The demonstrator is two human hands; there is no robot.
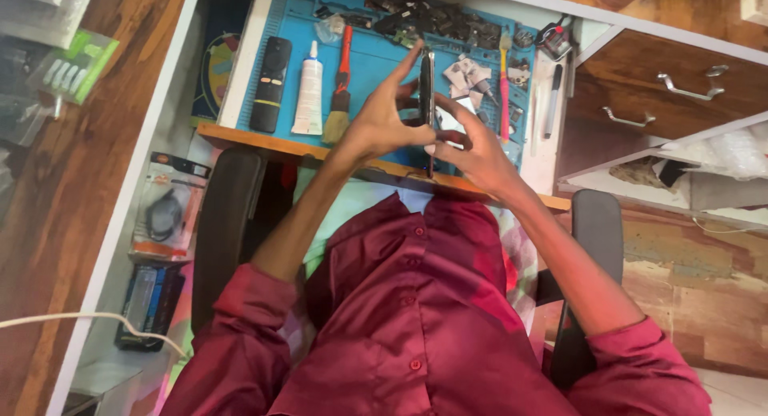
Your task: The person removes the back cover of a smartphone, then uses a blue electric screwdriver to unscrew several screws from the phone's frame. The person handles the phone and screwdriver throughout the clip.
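Smartphone (427, 96) held edge-on and upright between both hands above blue work mat (376, 60). Left hand (382, 120) grip clamped on its left face, right hand (472, 148) grip clamped on its right face. Brush (340, 104), glue tube (309, 92), black remote (270, 84) lie on mat at left; tabletop (240, 64) white.

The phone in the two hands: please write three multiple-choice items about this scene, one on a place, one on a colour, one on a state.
1. Where does the white tube lie?
A. between remote and brush
B. in a drawer
C. on the floor

2. What colour is the work mat?
A. green
B. blue
C. yellow

3. How is the phone held?
A. flat on the mat
B. edge-on between both hands
C. in one hand only

Answers: 1 A, remote and brush flank it. 2 B, the mat is plainly blue. 3 B, left hand and right hand both hold it.
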